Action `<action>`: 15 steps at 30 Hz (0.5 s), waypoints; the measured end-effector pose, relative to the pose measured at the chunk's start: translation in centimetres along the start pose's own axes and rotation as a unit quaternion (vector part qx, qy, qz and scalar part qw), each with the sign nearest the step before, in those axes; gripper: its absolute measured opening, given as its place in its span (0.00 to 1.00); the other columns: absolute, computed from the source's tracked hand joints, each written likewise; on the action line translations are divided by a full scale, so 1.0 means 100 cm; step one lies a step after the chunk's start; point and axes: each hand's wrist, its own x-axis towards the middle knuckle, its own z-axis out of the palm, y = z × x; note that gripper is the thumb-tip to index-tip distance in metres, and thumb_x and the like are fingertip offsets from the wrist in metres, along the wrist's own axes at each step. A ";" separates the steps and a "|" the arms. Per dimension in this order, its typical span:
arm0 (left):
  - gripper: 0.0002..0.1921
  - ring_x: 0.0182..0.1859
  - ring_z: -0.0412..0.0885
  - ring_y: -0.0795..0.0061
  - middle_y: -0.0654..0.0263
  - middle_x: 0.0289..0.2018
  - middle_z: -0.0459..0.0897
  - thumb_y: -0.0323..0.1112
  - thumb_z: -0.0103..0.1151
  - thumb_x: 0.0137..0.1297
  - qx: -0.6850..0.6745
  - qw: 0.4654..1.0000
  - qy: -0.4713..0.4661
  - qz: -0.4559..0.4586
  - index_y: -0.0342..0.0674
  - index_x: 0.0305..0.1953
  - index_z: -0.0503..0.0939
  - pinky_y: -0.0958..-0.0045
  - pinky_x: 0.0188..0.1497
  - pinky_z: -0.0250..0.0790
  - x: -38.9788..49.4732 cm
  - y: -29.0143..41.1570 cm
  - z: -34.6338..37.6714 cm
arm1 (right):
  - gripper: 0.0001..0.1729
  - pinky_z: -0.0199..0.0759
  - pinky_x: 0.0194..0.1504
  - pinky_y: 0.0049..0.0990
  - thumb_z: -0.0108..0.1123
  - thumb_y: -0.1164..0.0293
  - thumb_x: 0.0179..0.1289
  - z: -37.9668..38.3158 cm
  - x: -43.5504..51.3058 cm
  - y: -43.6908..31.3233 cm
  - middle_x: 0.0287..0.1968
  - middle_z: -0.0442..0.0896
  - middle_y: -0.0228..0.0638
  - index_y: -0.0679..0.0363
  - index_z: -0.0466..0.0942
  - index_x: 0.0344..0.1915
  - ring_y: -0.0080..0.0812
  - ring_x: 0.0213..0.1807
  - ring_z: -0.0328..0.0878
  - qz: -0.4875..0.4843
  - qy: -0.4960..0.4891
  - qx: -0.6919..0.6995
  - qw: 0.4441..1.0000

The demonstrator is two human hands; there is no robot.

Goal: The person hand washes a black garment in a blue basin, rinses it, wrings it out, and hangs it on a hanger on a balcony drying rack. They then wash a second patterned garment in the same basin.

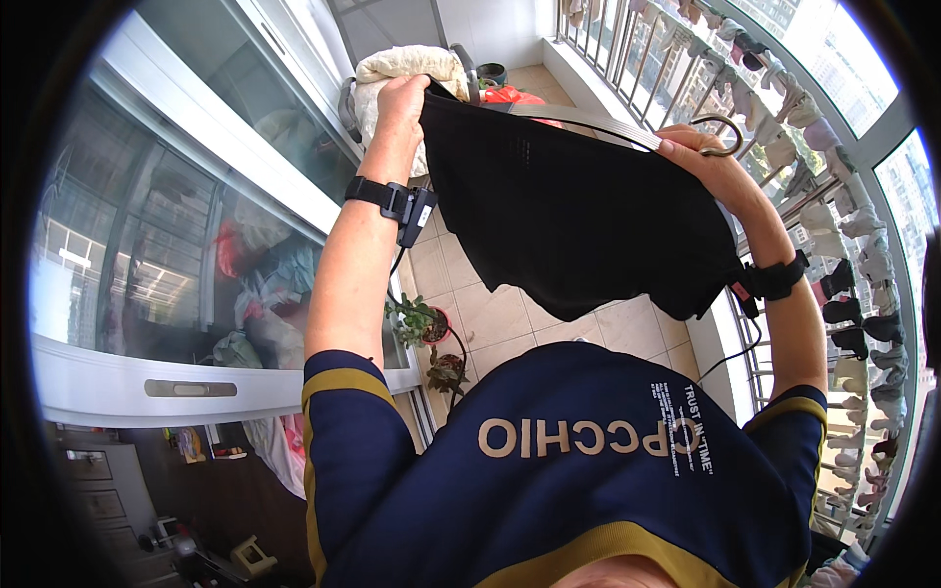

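A black cloth garment point(566, 213) hangs spread between my raised hands, its lower edge wavy. My left hand point(401, 106) grips its upper left corner. At the upper right, my right hand point(695, 154) is closed around a clothes hanger, whose curved metal hook point(728, 136) sticks out past the fingers. A pale ribbed band point(588, 121) runs along the garment's top edge into the right hand; whether it belongs to the garment or the hanger I cannot tell. Cloth and fingers hide most of the hanger.
Socks and small cloths point(823, 220) hang in rows by the railing point(625, 51) on the right. A chair bearing a cream quilt point(408, 62) stands ahead. Potted plants point(434, 323) sit on the tiled floor point(500, 316). Sliding glass doors point(184, 220) line the left. Cables trail from both wrist straps.
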 end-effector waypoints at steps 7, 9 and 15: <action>0.07 0.35 0.81 0.75 0.64 0.33 0.84 0.27 0.61 0.56 0.076 0.995 -0.057 0.009 0.33 0.36 0.82 0.74 0.40 0.74 -0.016 0.002 0.011 | 0.25 0.69 0.47 0.26 0.56 0.54 0.66 0.009 -0.002 -0.002 0.38 0.82 0.38 0.66 0.80 0.46 0.30 0.43 0.78 -0.048 0.002 0.016 0.999; 0.08 0.34 0.80 0.76 0.65 0.32 0.83 0.29 0.63 0.55 0.071 0.995 -0.064 -0.005 0.33 0.35 0.83 0.75 0.39 0.73 -0.018 0.004 0.011 | 0.21 0.70 0.45 0.25 0.59 0.57 0.65 0.013 -0.002 -0.004 0.37 0.82 0.37 0.66 0.81 0.44 0.29 0.42 0.78 -0.058 0.000 -0.051 0.997; 0.10 0.25 0.80 0.70 0.61 0.21 0.82 0.39 0.61 0.50 0.321 0.921 -0.095 0.199 0.37 0.24 0.81 0.71 0.31 0.72 -0.046 0.017 0.035 | 0.17 0.69 0.41 0.25 0.60 0.61 0.64 0.022 0.011 -0.010 0.33 0.80 0.33 0.65 0.82 0.41 0.26 0.37 0.76 -0.052 -0.052 -0.083 0.994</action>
